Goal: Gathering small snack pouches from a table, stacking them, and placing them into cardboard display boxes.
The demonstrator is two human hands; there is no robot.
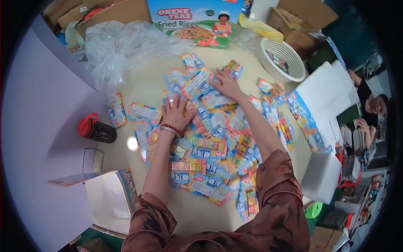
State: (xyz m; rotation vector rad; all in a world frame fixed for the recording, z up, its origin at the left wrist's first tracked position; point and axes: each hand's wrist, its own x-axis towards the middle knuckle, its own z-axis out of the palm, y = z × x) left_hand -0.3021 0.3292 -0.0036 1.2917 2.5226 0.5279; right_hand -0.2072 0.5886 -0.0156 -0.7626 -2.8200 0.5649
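Many small flat blister packets (208, 145), blue with pink and yellow parts, lie in a loose, overlapping heap on a pale table (189, 218). Over the left side of the heap, my left hand (178, 114) rests palm down with its fingers spread on the packets. Farther back and to the right, my right hand (227, 86) also lies flat, fingers apart, beside a packet (197, 84) that shows its pale printed back. Neither hand grips anything that I can see. Single packets (116, 110) lie at the left edge of the spread.
A dark bottle with a red lid (96, 128) and an open display box (107, 201) stand left. Clear plastic bags (121, 50) and a large printed carton (195, 23) are behind. At right are a white basket (283, 59), an opened box (321, 101) and another person (369, 105).
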